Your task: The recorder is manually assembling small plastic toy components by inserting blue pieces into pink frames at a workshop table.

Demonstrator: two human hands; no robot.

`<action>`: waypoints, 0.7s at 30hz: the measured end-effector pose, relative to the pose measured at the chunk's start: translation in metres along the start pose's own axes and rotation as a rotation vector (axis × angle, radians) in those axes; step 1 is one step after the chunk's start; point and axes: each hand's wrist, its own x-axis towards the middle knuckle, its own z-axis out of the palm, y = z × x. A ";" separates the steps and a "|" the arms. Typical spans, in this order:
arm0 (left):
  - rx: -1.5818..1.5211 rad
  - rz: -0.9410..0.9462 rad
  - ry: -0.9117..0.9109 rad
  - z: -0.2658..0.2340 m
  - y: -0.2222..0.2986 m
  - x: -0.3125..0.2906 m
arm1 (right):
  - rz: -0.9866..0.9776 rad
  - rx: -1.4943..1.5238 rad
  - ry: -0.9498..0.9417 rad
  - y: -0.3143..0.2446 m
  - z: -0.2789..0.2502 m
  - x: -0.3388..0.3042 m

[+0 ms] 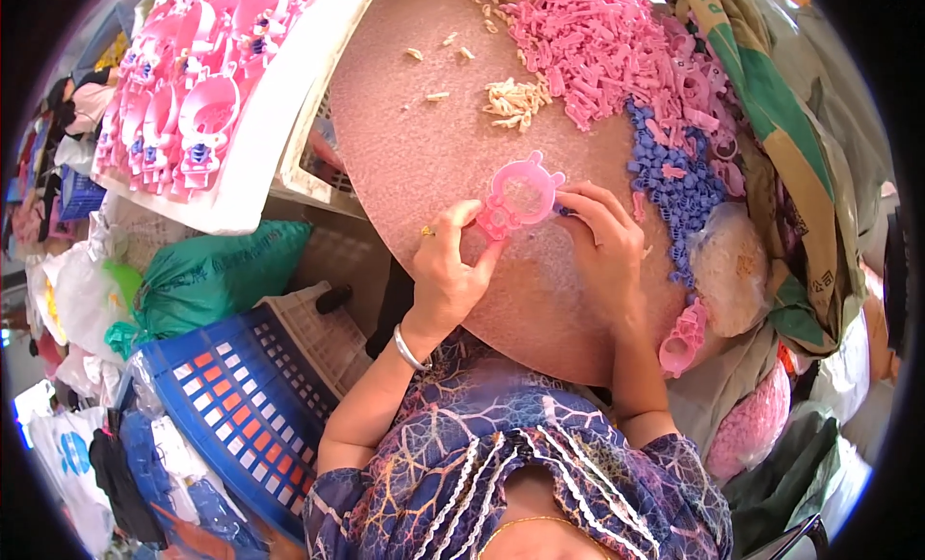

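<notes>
While the left hand point(451, 271) pinches the pink frame point(498, 220), the right point(609, 250) holds a blue piece point(565, 211) alongside.

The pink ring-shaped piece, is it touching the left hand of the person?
Touching. The head view shows the left hand pinching the pink ring-shaped piece by its lower-left end, with no gap visible.
</notes>
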 end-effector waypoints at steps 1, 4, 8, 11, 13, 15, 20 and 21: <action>-0.037 -0.003 -0.027 0.000 -0.004 -0.002 | -0.049 0.068 0.028 -0.003 0.000 0.000; 0.007 0.014 -0.008 0.001 -0.003 -0.004 | -0.195 0.023 0.048 -0.003 0.000 -0.006; 0.036 0.084 0.017 0.002 -0.002 -0.001 | -0.305 -0.030 0.115 -0.015 0.002 -0.007; 0.068 0.181 -0.052 0.001 -0.003 -0.002 | -0.263 0.034 0.017 -0.012 0.010 -0.010; 0.052 0.260 -0.138 -0.001 0.000 0.000 | -0.275 0.024 -0.112 -0.007 0.014 -0.010; 0.043 0.267 -0.155 -0.003 -0.001 0.000 | -0.272 -0.014 -0.153 -0.006 0.016 -0.011; -0.044 0.250 -0.172 -0.003 -0.002 0.000 | -0.201 -0.014 -0.119 -0.014 0.016 -0.008; -0.042 0.259 -0.161 -0.002 -0.003 0.000 | -0.230 -0.062 -0.135 -0.013 0.013 -0.006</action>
